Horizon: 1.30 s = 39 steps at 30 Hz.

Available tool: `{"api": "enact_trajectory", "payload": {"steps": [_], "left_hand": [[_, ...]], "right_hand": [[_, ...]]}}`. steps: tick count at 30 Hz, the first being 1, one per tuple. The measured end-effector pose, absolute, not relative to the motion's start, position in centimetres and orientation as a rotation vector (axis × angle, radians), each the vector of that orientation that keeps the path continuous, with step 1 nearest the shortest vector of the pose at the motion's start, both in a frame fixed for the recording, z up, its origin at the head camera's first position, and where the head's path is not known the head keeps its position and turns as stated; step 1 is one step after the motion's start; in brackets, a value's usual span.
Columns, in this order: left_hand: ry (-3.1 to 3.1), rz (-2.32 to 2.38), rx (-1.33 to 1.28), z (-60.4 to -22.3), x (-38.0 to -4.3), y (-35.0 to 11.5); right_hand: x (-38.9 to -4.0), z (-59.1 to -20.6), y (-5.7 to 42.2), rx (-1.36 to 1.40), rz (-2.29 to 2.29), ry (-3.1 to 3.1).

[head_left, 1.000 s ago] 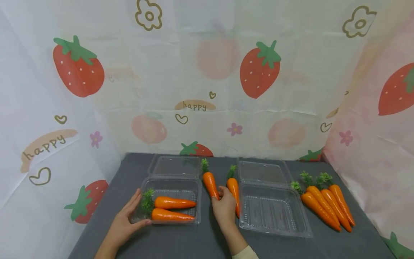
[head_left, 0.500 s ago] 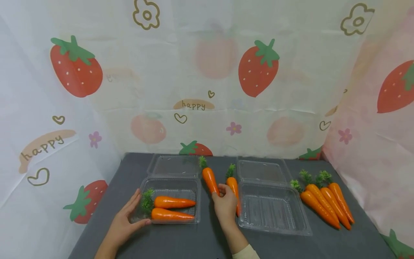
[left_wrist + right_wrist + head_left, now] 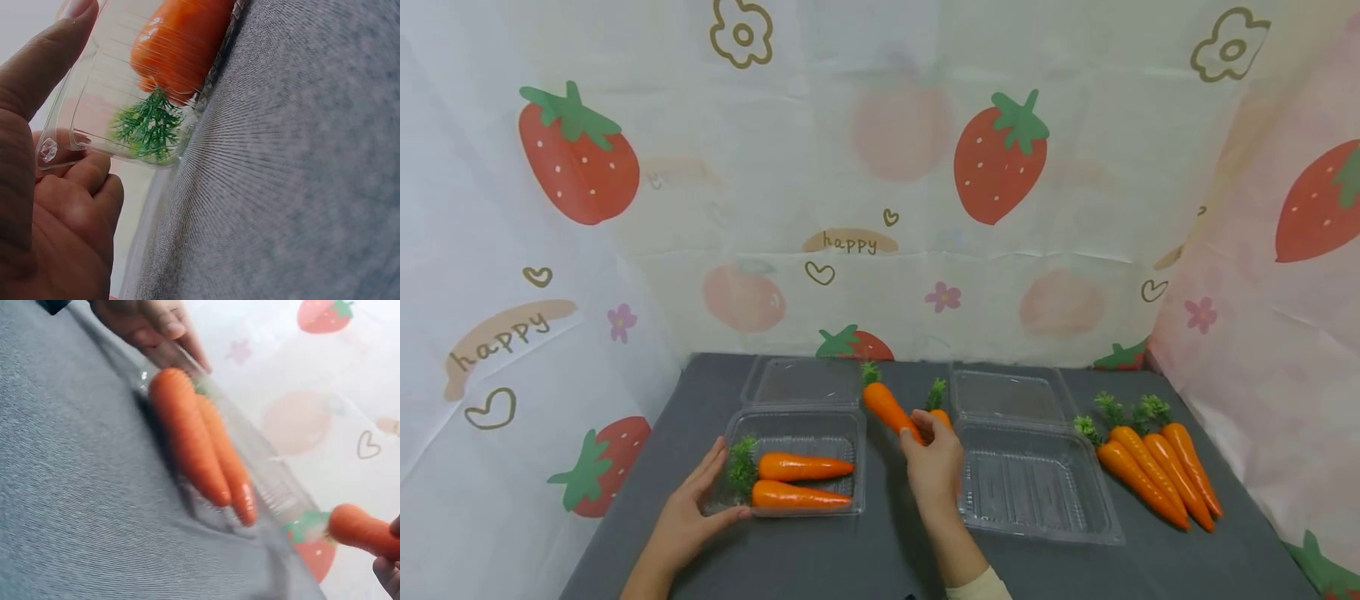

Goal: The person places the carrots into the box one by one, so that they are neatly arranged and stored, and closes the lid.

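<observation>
My right hand pinches an orange carrot near its tapered end, its leafy green top pointing up and away. The grip hides the carrot's tip. This carrot also shows at the right edge of the right wrist view. My left hand rests against the near left corner of an open clear plastic box, thumb on the front and fingers along the left side. Two carrots lie side by side in that box, their green tops toward the left hand.
Another carrot lies partly hidden behind my right hand. To its right stands a second open clear box. Several carrots lie beyond it on the grey cloth. A strawberry-print curtain surrounds the table.
My right hand has lifted the carrot and moved slightly up and right; the carrot now slants more. The hand now covers most of the carrot behind it. My left hand stays put.
</observation>
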State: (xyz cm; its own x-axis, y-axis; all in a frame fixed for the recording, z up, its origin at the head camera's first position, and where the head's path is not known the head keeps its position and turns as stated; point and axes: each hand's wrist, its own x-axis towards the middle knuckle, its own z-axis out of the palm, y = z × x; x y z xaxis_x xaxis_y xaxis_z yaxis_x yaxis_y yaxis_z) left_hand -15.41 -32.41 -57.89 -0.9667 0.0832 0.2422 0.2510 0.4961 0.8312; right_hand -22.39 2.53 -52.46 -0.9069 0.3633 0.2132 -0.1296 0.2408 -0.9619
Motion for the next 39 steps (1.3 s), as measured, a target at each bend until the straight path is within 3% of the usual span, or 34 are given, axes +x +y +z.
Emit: {"api": "enact_trajectory", "payload": {"steps": [21, 39], "left_hand": [[-2.538, -1.397, -0.337, -57.9, -15.4, -32.9], [-2.56, -1.417, -0.338, -57.8, -15.5, -32.5]], "right_hand": [[-21.1, -49.1, 7.0, -0.133, 1.872, -2.058], [-22.3, -49.0, 5.8, 0.074, 1.915, -2.144]]}}
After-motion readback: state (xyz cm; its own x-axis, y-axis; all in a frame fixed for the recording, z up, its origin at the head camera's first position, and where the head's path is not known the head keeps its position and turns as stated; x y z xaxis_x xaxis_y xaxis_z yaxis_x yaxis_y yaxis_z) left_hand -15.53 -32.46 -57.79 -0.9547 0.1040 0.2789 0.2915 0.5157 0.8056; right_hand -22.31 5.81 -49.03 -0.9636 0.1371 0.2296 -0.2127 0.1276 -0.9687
